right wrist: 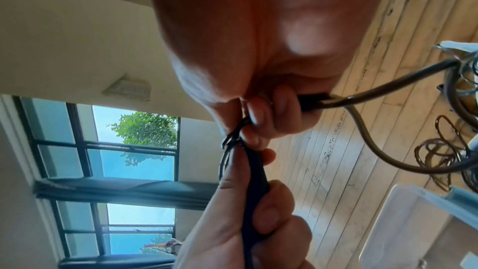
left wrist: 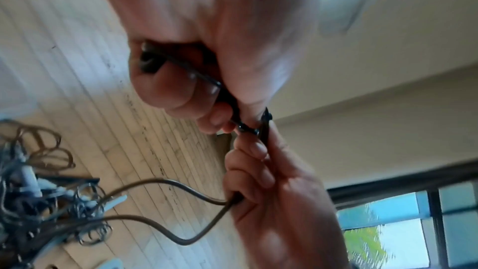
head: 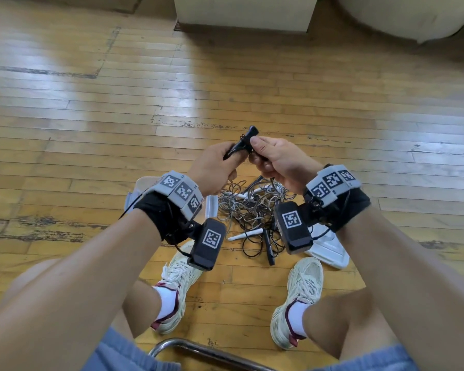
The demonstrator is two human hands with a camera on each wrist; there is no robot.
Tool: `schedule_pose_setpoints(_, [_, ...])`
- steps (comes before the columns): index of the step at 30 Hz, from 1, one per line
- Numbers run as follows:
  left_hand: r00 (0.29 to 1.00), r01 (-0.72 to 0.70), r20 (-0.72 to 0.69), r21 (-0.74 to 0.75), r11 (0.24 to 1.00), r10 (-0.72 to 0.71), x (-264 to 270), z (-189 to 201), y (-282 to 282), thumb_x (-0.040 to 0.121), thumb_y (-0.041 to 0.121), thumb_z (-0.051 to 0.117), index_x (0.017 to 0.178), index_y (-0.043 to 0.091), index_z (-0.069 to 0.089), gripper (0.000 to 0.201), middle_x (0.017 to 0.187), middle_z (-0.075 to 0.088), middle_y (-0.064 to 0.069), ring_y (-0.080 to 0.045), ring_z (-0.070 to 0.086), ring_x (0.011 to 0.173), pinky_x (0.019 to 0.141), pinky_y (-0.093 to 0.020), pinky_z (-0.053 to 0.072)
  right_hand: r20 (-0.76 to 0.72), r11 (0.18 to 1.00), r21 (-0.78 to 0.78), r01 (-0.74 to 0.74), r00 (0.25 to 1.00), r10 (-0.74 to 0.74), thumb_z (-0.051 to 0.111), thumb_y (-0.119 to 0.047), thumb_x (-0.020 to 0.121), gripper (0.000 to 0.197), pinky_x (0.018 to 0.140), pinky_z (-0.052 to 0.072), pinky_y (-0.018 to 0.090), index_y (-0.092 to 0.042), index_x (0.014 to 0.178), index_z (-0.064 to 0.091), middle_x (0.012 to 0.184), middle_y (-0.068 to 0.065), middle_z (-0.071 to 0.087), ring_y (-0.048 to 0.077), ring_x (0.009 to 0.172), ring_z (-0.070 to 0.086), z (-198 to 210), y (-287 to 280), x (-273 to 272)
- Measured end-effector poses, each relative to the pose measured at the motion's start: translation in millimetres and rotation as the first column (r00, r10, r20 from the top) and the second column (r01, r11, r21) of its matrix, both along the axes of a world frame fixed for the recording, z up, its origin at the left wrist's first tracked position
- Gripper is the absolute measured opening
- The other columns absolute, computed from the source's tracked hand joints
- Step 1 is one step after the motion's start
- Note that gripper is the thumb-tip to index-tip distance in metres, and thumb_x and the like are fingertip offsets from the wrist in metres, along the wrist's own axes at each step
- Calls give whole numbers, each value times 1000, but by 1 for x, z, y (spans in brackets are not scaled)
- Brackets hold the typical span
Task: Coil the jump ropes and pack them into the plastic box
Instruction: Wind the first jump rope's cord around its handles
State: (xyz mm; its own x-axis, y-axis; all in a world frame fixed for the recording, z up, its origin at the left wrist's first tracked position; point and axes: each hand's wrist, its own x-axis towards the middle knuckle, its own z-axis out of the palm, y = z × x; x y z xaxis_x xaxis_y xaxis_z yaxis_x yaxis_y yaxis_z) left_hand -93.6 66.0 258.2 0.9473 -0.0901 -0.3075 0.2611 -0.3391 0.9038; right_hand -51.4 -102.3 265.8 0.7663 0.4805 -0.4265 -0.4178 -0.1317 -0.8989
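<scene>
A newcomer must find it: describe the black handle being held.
Start at the tangled pile of ropes on the wooden floor between the shoes. Above it, both hands grip a black handle. Unlike the white handles below, it is lifted.

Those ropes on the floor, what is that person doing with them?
A seated person holds two black jump rope handles, one in the left hand and one in the right hand, tips together. Its cord hangs to a tangled pile of ropes on the wooden floor. The clear plastic box waits nearby.
</scene>
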Motion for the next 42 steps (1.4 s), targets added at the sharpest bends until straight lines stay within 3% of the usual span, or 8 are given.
schedule_pose_setpoints(8, [957, -144, -290, -486, 862, -4, 1, 13, 9, 105, 36, 48, 93, 20, 53, 21, 60, 38, 4, -5, 25, 41, 36, -12, 21, -34, 975, 223, 15, 999, -8, 42, -14, 107, 23, 50, 29, 17, -5, 126, 51, 71, -2, 54, 4, 52, 39, 4, -2, 1])
schedule_pose_setpoints(12, [968, -89, -250, -440, 894, -26, 2, 13, 12, 105, 36, 48, 105, 16, 55, 21, 61, 38, 3, -6, 26, 42, 35, -14, 22, 11, 981, 188, -48, 999, 46, 43, -11, 105, 27, 52, 30, 19, -2, 129, 51, 70, -4, 59, 5, 54, 40, 8, -9, 5])
schedule_pose_setpoints(19, [992, 12, -118, -332, 943, -54, 2, 13, 11, 105, 30, 47, 94, 20, 57, 18, 57, 41, 5, -11, 24, 47, 41, -20, 17, -57, 969, 225, -105, 991, 121, 50, -16, 100, 23, 53, 32, 19, -5, 118, 61, 73, 0, 55, 6, 55, 40, 8, -17, 6])
schedule_pose_setpoints(24, [984, 70, -141, -258, 964, -109, 5, 15, 12, 105, 32, 48, 94, 17, 54, 19, 58, 40, 3, -11, 26, 44, 38, -18, 22, -97, 966, 256, -29, 994, 56, 57, -17, 93, 17, 51, 34, 17, -7, 106, 62, 72, 0, 58, 6, 54, 41, 4, -20, 8])
schedule_pose_setpoints(29, [966, 92, -205, -302, 949, -159, 4, 13, 8, 106, 24, 46, 96, 12, 51, 16, 58, 43, 4, -8, 31, 43, 38, -18, 29, -96, 990, 135, 43, 995, -30, 48, -33, 103, 38, 53, 31, 19, -4, 125, 59, 69, -4, 54, 7, 54, 36, 7, -16, 8])
schedule_pose_setpoints(33, [952, 152, -214, -288, 945, -218, 1, 8, 6, 104, 13, 50, 100, 10, 49, 5, 62, 45, 2, -9, 34, 48, 40, -18, 29, -192, 991, 69, 112, 977, -97, 47, -54, 100, 48, 55, 16, 27, -14, 120, 64, 60, -4, 47, 10, 53, 25, 7, -8, 3])
schedule_pose_setpoints(39, [949, 202, -185, -270, 942, -256, -1, 9, 4, 103, 10, 50, 103, 7, 47, 4, 63, 46, 1, -10, 40, 50, 41, -19, 33, -282, 994, 45, 102, 956, -86, 60, -50, 94, 45, 53, 19, 24, -14, 120, 67, 57, -6, 46, 9, 49, 27, 6, -11, 6])
schedule_pose_setpoints(42, [958, 179, -172, -276, 944, -232, 1, 7, 3, 104, 12, 49, 102, 9, 47, 5, 64, 49, 0, -11, 40, 49, 41, -20, 34, -272, 996, 13, 84, 959, -77, 57, -45, 96, 46, 62, 12, 31, -10, 125, 62, 54, -7, 46, 10, 53, 24, 8, -12, 6])
